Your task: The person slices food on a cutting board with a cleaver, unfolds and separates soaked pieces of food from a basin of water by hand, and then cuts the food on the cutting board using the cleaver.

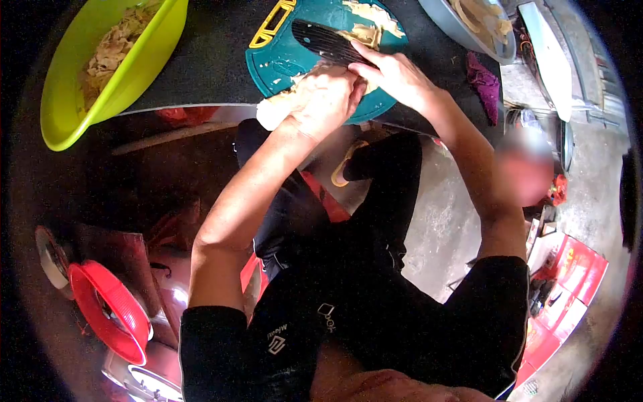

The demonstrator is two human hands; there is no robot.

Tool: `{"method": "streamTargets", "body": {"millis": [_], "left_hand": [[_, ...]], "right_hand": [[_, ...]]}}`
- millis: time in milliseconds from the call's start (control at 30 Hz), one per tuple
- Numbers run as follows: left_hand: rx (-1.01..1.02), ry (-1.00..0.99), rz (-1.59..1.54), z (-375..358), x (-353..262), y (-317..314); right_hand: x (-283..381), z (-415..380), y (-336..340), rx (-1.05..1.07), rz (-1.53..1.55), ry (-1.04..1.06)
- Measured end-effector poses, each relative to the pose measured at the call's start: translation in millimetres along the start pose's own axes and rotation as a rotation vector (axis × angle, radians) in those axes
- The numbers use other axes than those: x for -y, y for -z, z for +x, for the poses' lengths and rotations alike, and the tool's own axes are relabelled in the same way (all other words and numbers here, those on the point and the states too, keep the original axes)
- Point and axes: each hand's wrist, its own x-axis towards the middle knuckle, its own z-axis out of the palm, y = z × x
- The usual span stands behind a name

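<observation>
A round teal cutting board (263, 61) with a yellow handle lies on the dark table, scattered with pale food scraps (365, 33). My right hand (395, 75) is closed on a black-bladed knife (321, 41), which has a hole near its tip and slants over the board. My left hand (325, 97) is beside it, fingers curled down on a piece of pale food (276, 110) at the board's near edge. The two hands nearly meet at the blade's near end. The knife's handle is hidden by my right hand.
On the left stands a lime-green basin (63, 127) with pale sliced food (119, 50). A grey-blue basin (462, 33) with pale pieces sits at the upper right, near a purple cloth (483, 80). A red basket (110, 311) is low on the left; red boxes (569, 281) are at right.
</observation>
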Motion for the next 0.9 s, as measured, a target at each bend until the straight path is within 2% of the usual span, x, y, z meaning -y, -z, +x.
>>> {"method": "streamTargets", "body": {"millis": [33, 100, 167, 200, 300, 333, 367, 433, 533, 600, 667, 767, 800, 833, 867, 900], "left_hand": [[-0.010, -0.023, 0.021, 0.5, 0.9, -0.2], [-0.021, -0.098, 0.038, 0.8, 0.8, 3.7], [-0.073, -0.105, 0.093, -2.9, -1.5, 7.2], [-0.005, -0.096, 0.067, -3.5, -0.9, 10.1], [-0.018, -0.065, 0.017, -4.9, 1.9, 8.1], [0.065, -0.003, -0.018, -5.4, -2.7, 16.6], [0.063, -0.007, -0.036, -4.6, -4.1, 17.4], [0.056, -0.006, -0.067, -3.9, -1.1, 15.7], [0.009, -0.076, -0.046, -4.0, 5.4, 12.6], [0.029, -0.063, -0.027, -3.2, 1.4, 17.9], [0.082, -0.002, 0.008, -2.8, -4.3, 21.8], [0.071, -0.030, 0.030, -4.9, -1.0, 16.7], [0.141, 0.016, 0.014, -3.2, -1.4, 17.8], [0.207, 0.064, -0.001, -1.4, -2.9, 19.4], [0.276, 0.111, -0.014, -0.7, -5.1, 21.4], [0.201, 0.048, 0.015, -2.2, -4.6, 19.8]], "right_hand": [[-7.7, 4.5, -2.5, -0.037, -0.019, 0.044], [-13.8, 14.0, 7.5, -0.044, 0.023, -0.065], [-25.5, 10.5, 11.3, -0.160, 0.041, 0.102], [-29.9, 8.4, 13.7, -0.216, 0.042, 0.185], [-13.7, -29.8, 10.2, -0.092, 0.092, 0.146], [-13.8, -47.3, 5.2, -0.156, 0.057, 0.372], [0.9, -68.1, 7.5, -0.045, 0.120, 0.088], [-6.4, -86.2, -3.3, -0.110, 0.194, 0.082], [-24.7, -85.4, -13.6, -0.135, 0.113, 0.079], [-16.0, -73.4, -4.9, 0.014, 0.106, 0.096], [8.1, -57.6, 12.0, 0.181, 0.265, -0.132], [-7.6, -30.1, -10.2, -0.171, 0.101, 0.277], [-7.4, -22.8, -13.2, -0.179, 0.033, 0.246], [-12.2, -13.6, -19.2, -0.258, -0.030, 0.316], [-3.2, -6.9, -12.1, -0.109, 0.004, 0.110], [3.7, 0.5, -2.3, 0.036, 0.038, -0.095]]}}
